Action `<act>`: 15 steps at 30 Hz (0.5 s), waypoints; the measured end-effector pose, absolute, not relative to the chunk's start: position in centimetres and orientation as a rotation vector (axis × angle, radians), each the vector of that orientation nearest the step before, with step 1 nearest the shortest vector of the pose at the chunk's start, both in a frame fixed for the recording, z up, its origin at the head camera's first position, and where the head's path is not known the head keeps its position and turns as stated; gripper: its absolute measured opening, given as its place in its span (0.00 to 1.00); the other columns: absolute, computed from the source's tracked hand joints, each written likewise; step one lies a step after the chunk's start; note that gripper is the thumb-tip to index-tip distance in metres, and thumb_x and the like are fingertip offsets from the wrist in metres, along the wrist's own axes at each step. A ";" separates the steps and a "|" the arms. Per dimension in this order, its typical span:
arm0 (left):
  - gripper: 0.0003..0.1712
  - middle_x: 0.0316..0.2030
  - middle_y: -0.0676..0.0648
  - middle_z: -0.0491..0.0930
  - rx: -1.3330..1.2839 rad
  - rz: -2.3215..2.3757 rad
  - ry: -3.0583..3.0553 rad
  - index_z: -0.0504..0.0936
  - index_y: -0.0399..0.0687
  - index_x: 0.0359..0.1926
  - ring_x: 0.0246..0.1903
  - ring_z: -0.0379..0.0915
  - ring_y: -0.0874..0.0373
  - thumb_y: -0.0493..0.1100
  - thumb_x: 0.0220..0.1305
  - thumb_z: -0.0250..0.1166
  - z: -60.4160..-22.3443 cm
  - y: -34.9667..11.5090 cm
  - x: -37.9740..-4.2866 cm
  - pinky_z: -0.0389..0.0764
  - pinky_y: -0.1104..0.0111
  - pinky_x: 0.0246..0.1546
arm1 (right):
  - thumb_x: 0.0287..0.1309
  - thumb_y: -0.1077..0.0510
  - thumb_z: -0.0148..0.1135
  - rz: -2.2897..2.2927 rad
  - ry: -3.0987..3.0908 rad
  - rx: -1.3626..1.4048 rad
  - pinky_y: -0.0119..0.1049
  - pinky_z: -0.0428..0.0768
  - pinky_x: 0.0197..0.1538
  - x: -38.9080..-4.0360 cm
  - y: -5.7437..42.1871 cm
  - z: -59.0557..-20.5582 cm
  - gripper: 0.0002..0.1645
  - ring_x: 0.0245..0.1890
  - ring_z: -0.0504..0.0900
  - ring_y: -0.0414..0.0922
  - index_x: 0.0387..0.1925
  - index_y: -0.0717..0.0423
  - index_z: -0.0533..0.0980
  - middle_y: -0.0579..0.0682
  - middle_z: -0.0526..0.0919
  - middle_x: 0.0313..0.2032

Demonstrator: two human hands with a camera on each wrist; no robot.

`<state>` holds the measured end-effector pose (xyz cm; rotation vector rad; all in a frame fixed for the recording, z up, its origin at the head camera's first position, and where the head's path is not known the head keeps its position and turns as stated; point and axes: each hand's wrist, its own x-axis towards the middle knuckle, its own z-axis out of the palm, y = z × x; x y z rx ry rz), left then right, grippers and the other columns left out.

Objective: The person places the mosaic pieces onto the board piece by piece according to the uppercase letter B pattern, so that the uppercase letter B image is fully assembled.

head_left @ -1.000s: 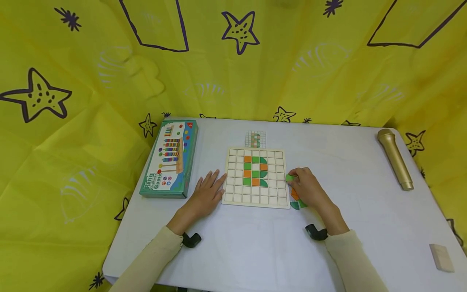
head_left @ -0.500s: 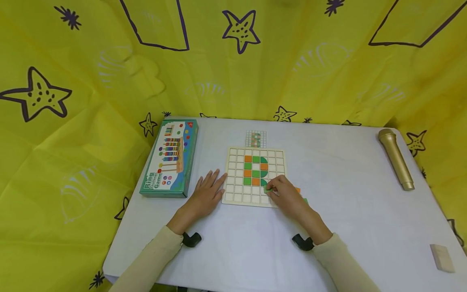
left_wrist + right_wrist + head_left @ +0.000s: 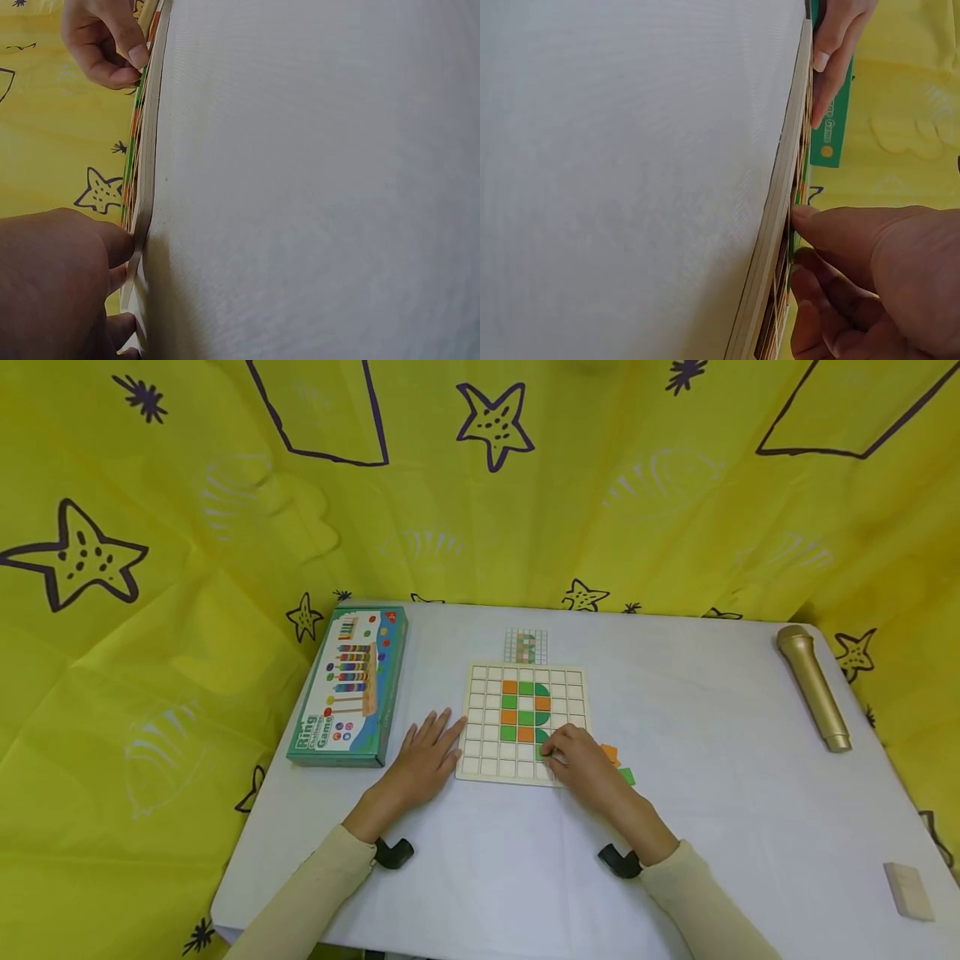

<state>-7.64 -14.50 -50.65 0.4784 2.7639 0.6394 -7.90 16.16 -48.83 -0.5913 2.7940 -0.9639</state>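
A wooden grid board lies on the table with orange, light green and dark green tiles set in its cells. My right hand is over the board's lower right part and pinches a light green tile at a cell below a dark green curved tile. In the right wrist view, thumb and fingers meet at the board's surface; the tile is mostly hidden there. My left hand rests with fingers spread at the board's left edge, fingertips touching the rim.
A small printed grid card lies behind the board. Loose orange and green tiles lie right of it. A ring game box stands at left, a gold microphone at far right, a pale block near the right corner.
My right hand has moved left from the loose tiles onto the board, carrying the light green tile, and has lowered it to a cell. My left hand has stayed put.
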 end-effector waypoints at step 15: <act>0.34 0.85 0.43 0.44 0.479 0.642 2.770 0.51 0.57 0.86 0.84 0.35 0.41 0.54 0.86 0.44 -50.7 -14.5 -7.5 0.41 0.38 0.80 | 0.73 0.49 0.66 -0.819 2.665 -0.193 0.52 0.73 0.48 -9.7 23.5 -46.5 0.25 0.48 0.74 0.59 0.55 0.67 0.74 0.65 0.75 0.49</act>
